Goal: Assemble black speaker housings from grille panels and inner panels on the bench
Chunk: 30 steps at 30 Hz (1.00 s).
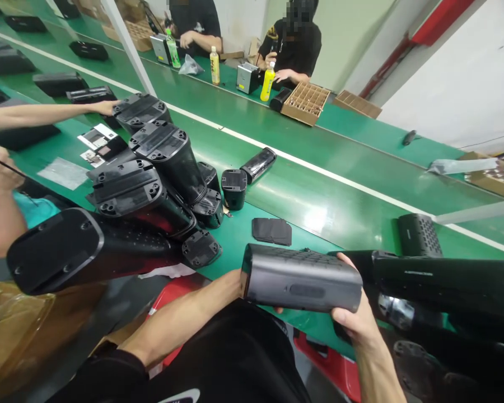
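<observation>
A black plastic housing (304,274), box-shaped with rounded edges and a dimpled upper face, is held level in front of my body. My right hand (355,316) grips its right end, thumb on the near side and fingers over the far side. My left hand (279,309) is mostly hidden behind and under the left end; only fingertips show below it, supporting the housing. Just beyond lies a small stack of flat black pads (271,231) on the green table (235,224).
Tall black housings (128,190) are piled at left, near a co-worker's hand (105,107). More black housings (449,280) lie at right. A conveyor belt (302,184) runs beyond the table. Two people sit across it, near bottles (267,82) and a divided cardboard tray (306,103). Red stools (180,291) stand below.
</observation>
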{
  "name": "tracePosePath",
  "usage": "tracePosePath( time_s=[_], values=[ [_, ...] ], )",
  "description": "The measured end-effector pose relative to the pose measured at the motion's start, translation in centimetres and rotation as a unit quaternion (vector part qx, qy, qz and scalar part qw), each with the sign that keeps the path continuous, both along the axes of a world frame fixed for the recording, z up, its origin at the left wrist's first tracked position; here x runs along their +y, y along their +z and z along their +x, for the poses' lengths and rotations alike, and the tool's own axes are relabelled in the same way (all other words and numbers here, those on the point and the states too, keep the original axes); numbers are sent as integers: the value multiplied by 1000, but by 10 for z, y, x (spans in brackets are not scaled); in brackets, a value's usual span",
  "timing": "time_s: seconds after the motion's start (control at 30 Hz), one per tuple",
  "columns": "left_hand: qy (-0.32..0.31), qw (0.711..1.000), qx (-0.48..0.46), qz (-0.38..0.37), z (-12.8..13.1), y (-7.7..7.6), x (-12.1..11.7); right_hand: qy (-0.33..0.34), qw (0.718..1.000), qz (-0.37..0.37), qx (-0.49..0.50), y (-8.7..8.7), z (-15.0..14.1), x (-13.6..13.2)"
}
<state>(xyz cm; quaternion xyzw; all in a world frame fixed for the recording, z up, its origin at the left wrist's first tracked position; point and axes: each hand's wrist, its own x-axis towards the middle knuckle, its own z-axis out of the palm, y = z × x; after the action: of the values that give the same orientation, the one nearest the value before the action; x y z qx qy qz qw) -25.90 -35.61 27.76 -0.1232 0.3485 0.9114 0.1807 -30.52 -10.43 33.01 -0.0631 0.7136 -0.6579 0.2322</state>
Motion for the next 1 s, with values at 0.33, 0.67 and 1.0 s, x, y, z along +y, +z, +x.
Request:
tracePosePath(
  time_s=[0.33,0.67,1.0],
  values=[
    [70,961,121,-239,34,-4,-33,-84,992,90,-11,-38,29,6],
    [83,968,47,-230,24,-26,-31,-159,972,171,-1,-58,40,-10],
    [121,966,-2,-228,26,-46,-26,-144,971,180,-53,-58,38,-6]
  ],
)
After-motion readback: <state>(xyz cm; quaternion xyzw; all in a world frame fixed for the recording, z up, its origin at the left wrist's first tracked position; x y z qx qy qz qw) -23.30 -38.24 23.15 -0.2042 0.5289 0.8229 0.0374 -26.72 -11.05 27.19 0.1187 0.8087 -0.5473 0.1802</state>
